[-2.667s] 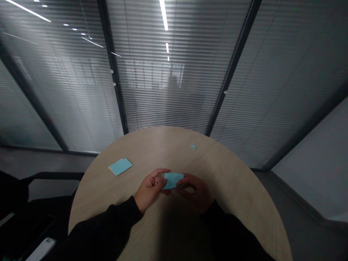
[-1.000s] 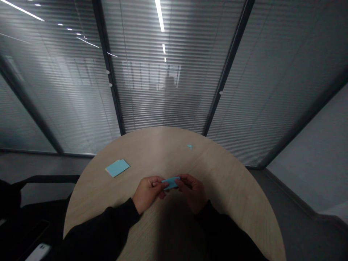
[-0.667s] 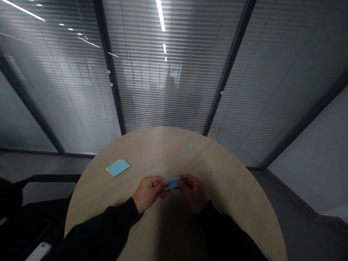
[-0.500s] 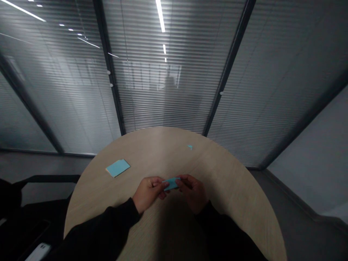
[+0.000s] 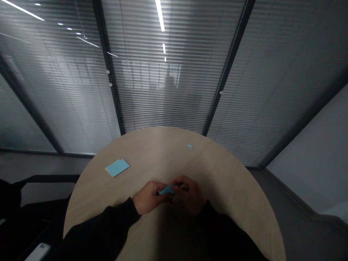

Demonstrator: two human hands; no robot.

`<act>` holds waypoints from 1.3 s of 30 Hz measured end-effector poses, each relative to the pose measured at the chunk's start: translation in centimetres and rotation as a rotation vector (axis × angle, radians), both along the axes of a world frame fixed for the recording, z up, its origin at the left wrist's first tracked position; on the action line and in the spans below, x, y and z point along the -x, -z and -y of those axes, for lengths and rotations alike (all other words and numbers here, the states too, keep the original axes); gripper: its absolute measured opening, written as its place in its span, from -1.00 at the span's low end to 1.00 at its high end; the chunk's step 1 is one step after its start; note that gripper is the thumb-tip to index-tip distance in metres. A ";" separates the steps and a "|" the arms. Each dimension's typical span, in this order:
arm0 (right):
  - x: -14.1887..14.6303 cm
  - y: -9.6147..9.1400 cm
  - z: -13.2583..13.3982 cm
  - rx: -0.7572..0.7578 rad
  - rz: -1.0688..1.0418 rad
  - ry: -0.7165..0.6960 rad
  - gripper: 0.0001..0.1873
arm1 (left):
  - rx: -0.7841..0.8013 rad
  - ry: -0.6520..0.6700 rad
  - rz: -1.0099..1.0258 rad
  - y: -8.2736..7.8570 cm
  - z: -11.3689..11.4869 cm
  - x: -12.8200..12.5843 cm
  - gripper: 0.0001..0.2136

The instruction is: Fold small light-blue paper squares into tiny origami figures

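Left hand (image 5: 149, 198) and right hand (image 5: 189, 194) grip a folded light-blue paper (image 5: 166, 190) between them over a round wooden table (image 5: 160, 152), a blue paper sheet (image 5: 117, 168) lying ahead-left of the hands, a tiny blue scrap (image 5: 190, 146) ahead-right.

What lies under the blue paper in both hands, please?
Pale wood tabletop shows beyond the blue paper; the left hand and right hand cover the surface directly beneath it.

Blue paper (image 5: 117, 168) well apart from left hand (image 5: 149, 197)
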State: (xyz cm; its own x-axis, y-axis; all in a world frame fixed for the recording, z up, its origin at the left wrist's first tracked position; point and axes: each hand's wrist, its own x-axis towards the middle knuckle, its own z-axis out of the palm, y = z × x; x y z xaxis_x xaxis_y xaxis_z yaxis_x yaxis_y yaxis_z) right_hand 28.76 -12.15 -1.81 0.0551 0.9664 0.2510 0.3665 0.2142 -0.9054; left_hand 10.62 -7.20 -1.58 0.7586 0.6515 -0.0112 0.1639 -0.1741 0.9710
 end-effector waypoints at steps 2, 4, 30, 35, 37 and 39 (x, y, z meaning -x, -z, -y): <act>0.0 0.2 -0.1 0.015 -0.021 0.004 -0.82 | -0.005 0.003 -0.016 0.1 -0.1 0.0 -0.77; 0.0 0.3 -0.2 0.035 -0.043 -0.009 -0.81 | -0.036 0.002 -0.028 0.2 -0.1 0.1 -0.78; -0.4 -0.2 -0.3 0.157 -0.092 -0.079 -0.76 | -0.046 -0.027 -0.012 -0.1 0.2 -0.2 -0.66; -0.3 -0.3 -0.4 0.168 -0.154 -0.053 -0.73 | 0.016 -0.017 0.029 0.1 0.2 -0.4 -0.65; -0.1 -0.2 -0.4 0.171 -0.161 -0.064 -0.73 | 0.045 -0.008 0.048 0.1 0.2 -0.5 -0.65; 0.0 -0.2 -0.3 0.175 -0.165 -0.077 -0.72 | 0.060 0.006 0.065 0.0 0.3 -0.5 -0.64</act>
State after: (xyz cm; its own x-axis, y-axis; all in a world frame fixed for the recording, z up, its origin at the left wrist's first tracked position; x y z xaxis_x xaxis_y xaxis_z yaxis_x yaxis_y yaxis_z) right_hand 28.75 -11.83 -1.57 0.0060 0.9973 0.0727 0.1989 0.0700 -0.9775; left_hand 11.12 -7.47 -1.62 0.7631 0.6463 -0.0010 0.0996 -0.1160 0.9882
